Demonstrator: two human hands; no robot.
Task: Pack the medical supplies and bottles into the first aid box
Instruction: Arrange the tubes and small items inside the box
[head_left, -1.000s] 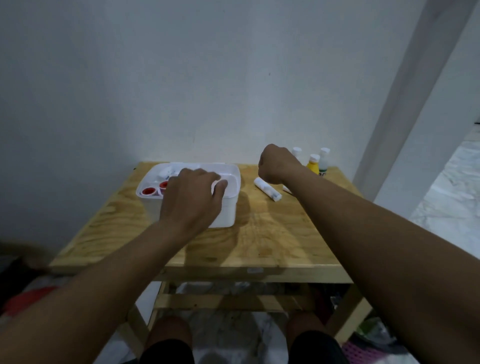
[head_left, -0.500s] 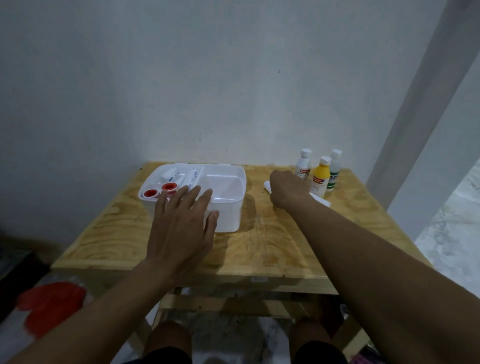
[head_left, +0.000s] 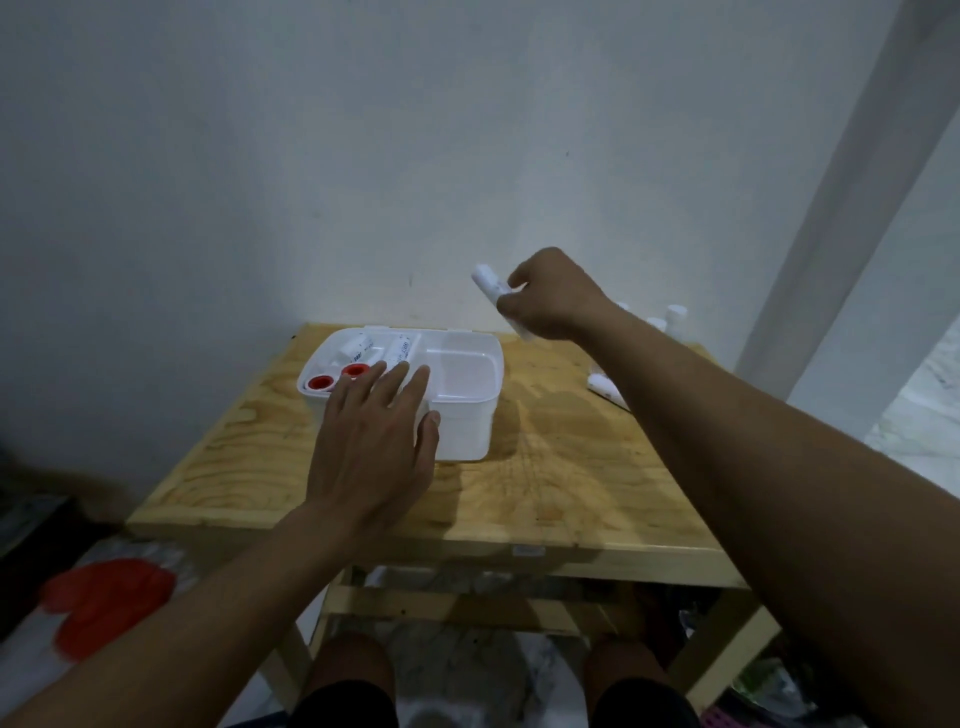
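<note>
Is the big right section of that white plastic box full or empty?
Empty: the white plastic box shows only bare white floor in its large right compartment, with nothing lying inside.

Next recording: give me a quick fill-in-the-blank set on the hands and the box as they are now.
1. The right hand grips a white roll, held ____ the wooden table.
2. The left hand lies flat on the white first aid box, holding ____.
3. ____ red caps show in its left compartment.
4. Another white roll lies on the table to the box's ____.

Missing words: above; nothing; Two; right.
</note>
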